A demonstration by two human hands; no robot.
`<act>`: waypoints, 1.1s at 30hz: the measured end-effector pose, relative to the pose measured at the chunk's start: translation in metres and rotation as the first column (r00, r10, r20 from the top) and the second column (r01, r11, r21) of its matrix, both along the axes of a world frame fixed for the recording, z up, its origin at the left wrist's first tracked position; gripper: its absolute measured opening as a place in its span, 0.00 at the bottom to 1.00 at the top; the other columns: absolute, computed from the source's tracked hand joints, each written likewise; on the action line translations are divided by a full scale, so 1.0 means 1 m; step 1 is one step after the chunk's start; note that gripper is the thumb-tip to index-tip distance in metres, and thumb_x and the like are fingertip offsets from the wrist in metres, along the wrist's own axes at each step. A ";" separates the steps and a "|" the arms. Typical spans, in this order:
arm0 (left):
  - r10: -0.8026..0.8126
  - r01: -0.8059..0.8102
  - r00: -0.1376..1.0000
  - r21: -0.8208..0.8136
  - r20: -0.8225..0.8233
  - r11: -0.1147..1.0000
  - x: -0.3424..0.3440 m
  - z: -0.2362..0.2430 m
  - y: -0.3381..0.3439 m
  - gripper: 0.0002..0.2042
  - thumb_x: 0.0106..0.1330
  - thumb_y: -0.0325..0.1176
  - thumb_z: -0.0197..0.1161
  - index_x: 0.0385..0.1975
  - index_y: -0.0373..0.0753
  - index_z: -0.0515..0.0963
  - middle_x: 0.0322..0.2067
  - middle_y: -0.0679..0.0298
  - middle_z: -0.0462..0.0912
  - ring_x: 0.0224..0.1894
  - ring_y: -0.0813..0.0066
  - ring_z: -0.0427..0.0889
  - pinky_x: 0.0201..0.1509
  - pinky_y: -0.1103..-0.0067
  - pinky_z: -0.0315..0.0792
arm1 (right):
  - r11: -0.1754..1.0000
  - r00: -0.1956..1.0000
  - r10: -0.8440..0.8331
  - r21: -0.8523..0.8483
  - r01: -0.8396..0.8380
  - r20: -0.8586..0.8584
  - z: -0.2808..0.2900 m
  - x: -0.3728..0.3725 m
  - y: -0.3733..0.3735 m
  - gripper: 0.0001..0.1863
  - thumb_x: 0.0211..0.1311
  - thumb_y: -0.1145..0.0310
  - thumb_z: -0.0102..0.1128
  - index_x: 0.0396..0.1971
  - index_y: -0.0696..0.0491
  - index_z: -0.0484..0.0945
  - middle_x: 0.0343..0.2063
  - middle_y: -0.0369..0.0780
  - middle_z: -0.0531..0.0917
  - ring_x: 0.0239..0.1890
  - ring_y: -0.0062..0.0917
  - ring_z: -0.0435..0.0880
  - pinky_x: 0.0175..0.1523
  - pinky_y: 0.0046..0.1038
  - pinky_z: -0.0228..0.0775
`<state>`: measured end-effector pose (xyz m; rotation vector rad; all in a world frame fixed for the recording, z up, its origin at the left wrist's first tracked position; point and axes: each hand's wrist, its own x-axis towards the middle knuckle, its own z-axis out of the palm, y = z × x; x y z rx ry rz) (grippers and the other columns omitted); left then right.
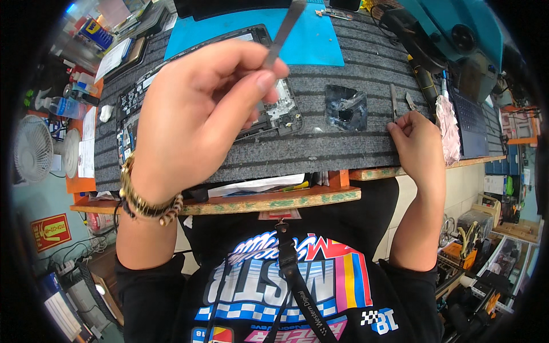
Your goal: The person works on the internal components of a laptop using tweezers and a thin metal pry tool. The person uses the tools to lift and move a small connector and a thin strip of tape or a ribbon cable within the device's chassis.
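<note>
My left hand (pixel 194 108) is raised in front of the opened laptop chassis (pixel 269 123), pinching a flat metal pry tool (pixel 284 31) between thumb and fingers. The tool points up and away; its lower end is hidden in the grip. Much of the chassis is behind this hand. On the right, my right hand (pixel 420 140) rests low on the grey striped mat, its fingertips closed at the near end of a thin metal strip (pixel 393 98). A small pointed metal blade (pixel 410 102) lies beside that strip. Between the hands sits a dark torn plastic pouch (pixel 346 108).
A blue work mat (pixel 311 40) lies toward the back. At right stand a laptop (pixel 472 123), a pink wrapped bundle (pixel 448 128) and a teal machine (pixel 469 34). Bottles, including a spray bottle (pixel 68 107), and a white fan (pixel 33 148) are at left. The wooden table edge (pixel 274 201) runs before me.
</note>
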<state>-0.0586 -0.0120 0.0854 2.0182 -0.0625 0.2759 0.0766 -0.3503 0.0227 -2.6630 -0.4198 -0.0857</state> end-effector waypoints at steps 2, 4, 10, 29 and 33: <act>-0.025 0.025 1.000 -0.103 0.010 0.994 0.012 -0.005 -0.002 0.11 0.86 0.30 0.66 0.58 0.30 0.87 0.41 0.64 0.90 0.37 0.85 0.84 0.39 0.82 0.78 | 1.000 0.997 -0.006 0.026 0.008 -0.080 0.003 0.003 -0.001 0.14 0.69 0.67 0.78 0.34 0.63 0.87 0.25 0.50 0.89 0.27 0.39 0.89 0.39 0.43 0.80; -0.017 0.034 0.997 -0.242 0.072 0.970 0.025 -0.014 -0.001 0.12 0.85 0.33 0.69 0.54 0.30 0.90 0.41 0.64 0.91 0.36 0.85 0.83 0.39 0.82 0.78 | 0.999 0.986 -0.040 0.027 0.045 -0.163 0.004 0.007 -0.008 0.11 0.70 0.70 0.77 0.34 0.63 0.85 0.25 0.47 0.89 0.26 0.35 0.89 0.37 0.40 0.80; 0.044 -0.035 0.998 -0.194 0.040 0.980 0.032 -0.038 0.012 0.11 0.83 0.33 0.73 0.52 0.32 0.92 0.36 0.68 0.90 0.35 0.86 0.82 0.39 0.83 0.76 | 0.815 0.859 0.127 0.546 0.194 -0.496 -0.001 -0.015 -0.032 0.11 0.73 0.81 0.70 0.45 0.54 0.75 0.30 0.38 0.88 0.24 0.20 0.86 0.26 0.19 0.76; -0.017 0.021 0.999 -0.096 0.042 0.995 0.024 -0.075 -0.020 0.05 0.82 0.24 0.69 0.51 0.34 0.82 0.37 0.68 0.87 0.38 0.82 0.85 0.43 0.81 0.76 | 0.385 0.861 0.497 0.917 -0.106 -0.109 -0.034 -0.037 0.063 0.06 0.78 0.83 0.69 0.47 0.61 0.81 0.43 0.47 0.92 0.35 0.19 0.90 0.35 0.19 0.79; -0.013 0.017 0.997 -0.054 0.080 0.998 0.026 -0.072 -0.023 0.03 0.77 0.21 0.72 0.43 0.34 0.84 0.34 0.70 0.86 0.36 0.82 0.80 0.42 0.80 0.73 | 0.458 0.879 0.460 0.882 -0.113 -0.127 -0.031 -0.040 0.065 0.06 0.77 0.83 0.70 0.47 0.61 0.82 0.44 0.45 0.92 0.36 0.17 0.89 0.36 0.18 0.78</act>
